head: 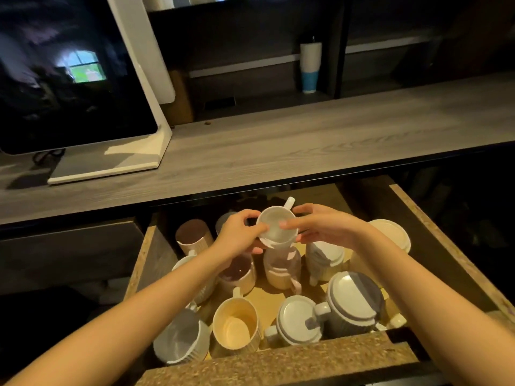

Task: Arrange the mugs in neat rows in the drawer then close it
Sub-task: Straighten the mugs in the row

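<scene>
An open wooden drawer (pixel 434 246) holds several mugs in disorder, some upright, some upside down. Both hands hold one white mug (pixel 277 228) above the drawer's middle, its mouth tilted toward me and its handle pointing away. My left hand (pixel 239 232) grips its left rim and my right hand (pixel 320 224) its right side. Below it stands a pinkish mug (pixel 281 270). A cream mug (pixel 237 324) stands upright at the front, beside an upright grey mug (pixel 178 338). Upside-down grey mugs (pixel 354 302) lie at the front right.
A grey wood-grain counter (pixel 278 146) runs above the drawer. A large white-framed dark screen (pixel 69 65) stands on it at the left. A white and blue tumbler (pixel 310 68) stands on a back shelf. The drawer's front panel (pixel 306 360) is nearest me.
</scene>
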